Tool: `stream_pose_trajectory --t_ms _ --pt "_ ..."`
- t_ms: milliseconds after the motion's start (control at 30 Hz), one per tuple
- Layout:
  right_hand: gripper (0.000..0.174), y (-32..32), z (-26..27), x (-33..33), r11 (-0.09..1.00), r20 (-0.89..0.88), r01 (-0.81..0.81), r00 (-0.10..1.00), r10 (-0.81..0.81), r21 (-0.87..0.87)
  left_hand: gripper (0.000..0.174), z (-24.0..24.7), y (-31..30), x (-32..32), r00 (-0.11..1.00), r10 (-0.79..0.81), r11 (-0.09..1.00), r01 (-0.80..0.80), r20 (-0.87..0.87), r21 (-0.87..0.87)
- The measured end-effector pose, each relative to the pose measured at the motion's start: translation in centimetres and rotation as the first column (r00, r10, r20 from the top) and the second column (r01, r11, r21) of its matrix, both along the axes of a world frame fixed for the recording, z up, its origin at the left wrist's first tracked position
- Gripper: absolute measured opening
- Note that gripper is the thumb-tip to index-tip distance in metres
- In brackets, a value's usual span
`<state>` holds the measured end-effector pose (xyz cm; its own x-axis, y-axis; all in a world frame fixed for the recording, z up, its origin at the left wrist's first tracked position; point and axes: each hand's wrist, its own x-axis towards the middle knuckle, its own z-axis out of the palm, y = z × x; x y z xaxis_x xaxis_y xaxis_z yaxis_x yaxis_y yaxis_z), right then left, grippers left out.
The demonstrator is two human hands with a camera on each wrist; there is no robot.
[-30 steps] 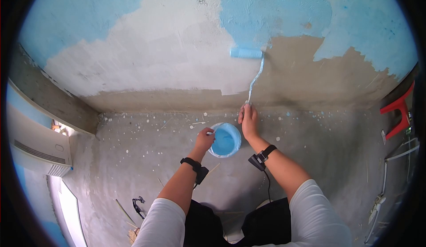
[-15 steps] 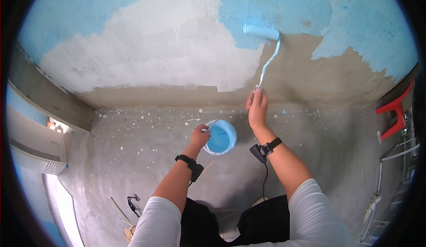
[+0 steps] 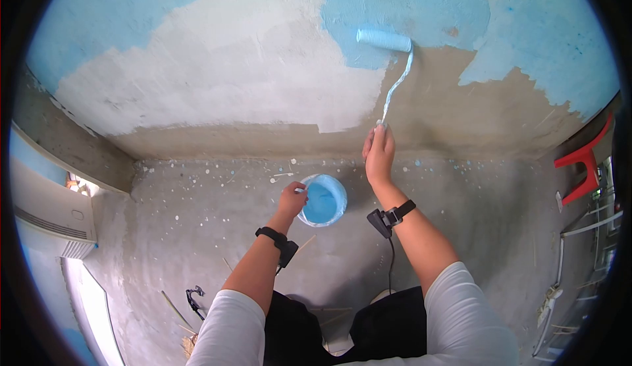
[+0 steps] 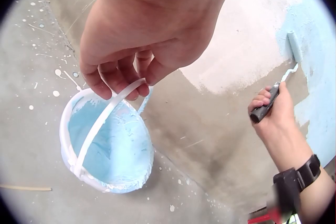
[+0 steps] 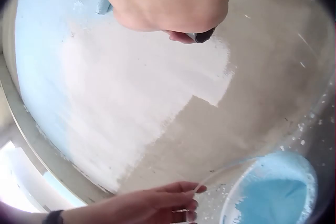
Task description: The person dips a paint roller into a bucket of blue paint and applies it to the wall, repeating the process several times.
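My right hand [image 3: 380, 158] grips a paint roller by its dark handle [image 4: 265, 106]. The roller's pale blue sleeve [image 3: 384, 39] lies against the wall, over the lower edge of a blue-painted area, and its bent frame [image 3: 396, 89] is smeared with paint. Down at the floor, my left hand [image 3: 291, 199] pinches the white bail handle [image 4: 100, 121] of a paint bucket [image 4: 65, 124] between thumb and fingers. Light blue paint [image 3: 320, 201] sits inside the bucket and coats its inner wall. In the right wrist view the back of my hand hides most of the roller.
The wall carries a white patch [image 3: 230, 70] beside bare grey-brown plaster [image 3: 441, 96]. A red stool [image 3: 582, 162] stands at the right, near a pale metal frame [image 3: 563, 254]. Paint drops and thin sticks [image 3: 174, 310] lie on the concrete floor [image 3: 197, 234].
The roller has moved up and to the right on the wall, mostly in the first half second. My left hand keeps its pinch on the bucket's handle.
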<state>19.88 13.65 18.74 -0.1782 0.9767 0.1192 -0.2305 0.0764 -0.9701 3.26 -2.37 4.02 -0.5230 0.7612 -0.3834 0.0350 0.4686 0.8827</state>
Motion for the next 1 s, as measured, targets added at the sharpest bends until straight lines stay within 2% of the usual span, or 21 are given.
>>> stream_pose_trajectory --t_ms 167,233,267,333,467,533,633,733,867,933,1000 --pt "0.029 0.3 -2.4 0.9 1.0 0.007 0.004 1.0 -0.004 -0.027 0.019 0.2 -0.1 -0.1 1.0 -0.005 1.0 0.005 -0.013 -0.011" --pt "0.028 0.9 -6.0 1.8 1.0 0.138 0.014 0.99 -0.017 0.018 0.019 0.0 0.0 -0.1 1.0 -0.004 1.0 0.004 -0.014 -0.017" --pt "0.028 0.9 -7.3 2.3 1.0 0.138 0.014 0.99 -0.016 0.017 0.02 -0.1 0.0 -0.1 1.0 -0.008 1.0 0.008 -0.014 -0.002" --pt "0.028 0.8 -8.8 2.8 0.994 0.26 0.02 0.965 -0.046 0.103 0.02 -0.1 0.0 -0.1 1.0 -0.008 1.0 0.008 -0.014 0.011" --pt "0.029 -0.3 -6.5 2.2 0.997 0.274 0.047 0.96 -0.064 0.067 0.02 0.4 0.0 0.1 1.0 -0.012 1.0 0.012 -0.001 0.0" --pt "0.029 0.3 -4.9 1.7 0.99 0.25 0.031 0.966 -0.065 0.139 0.02 0.2 0.0 0.0 1.0 -0.011 1.0 0.011 -0.001 -0.004" --pt "0.029 0.7 -2.1 1.1 0.994 0.212 0.029 0.976 -0.052 0.11 0.02 -0.5 0.1 -0.2 1.0 -0.019 1.0 0.019 -0.012 0.001" --pt "0.028 0.8 -2.2 1.1 0.993 0.21 0.0 0.977 -0.024 0.114 0.02 -0.1 0.1 -0.1 1.0 -0.008 1.0 0.008 0.002 0.002" --pt "0.027 1.2 -7.0 2.0 0.988 0.247 0.021 0.967 -0.059 0.153 0.02 0.6 0.1 0.0 1.0 -0.009 1.0 0.009 -0.014 -0.015" --pt "0.028 1.1 -8.6 3.0 0.985 0.365 0.001 0.929 -0.065 0.172 0.02 0.5 0.1 0.0 1.0 -0.013 1.0 0.013 -0.016 -0.021" --pt "0.028 1.0 -10.2 3.6 0.981 0.381 0.009 0.921 -0.084 0.193 0.021 0.2 0.0 -0.2 1.0 -0.016 1.0 0.016 -0.004 -0.009"
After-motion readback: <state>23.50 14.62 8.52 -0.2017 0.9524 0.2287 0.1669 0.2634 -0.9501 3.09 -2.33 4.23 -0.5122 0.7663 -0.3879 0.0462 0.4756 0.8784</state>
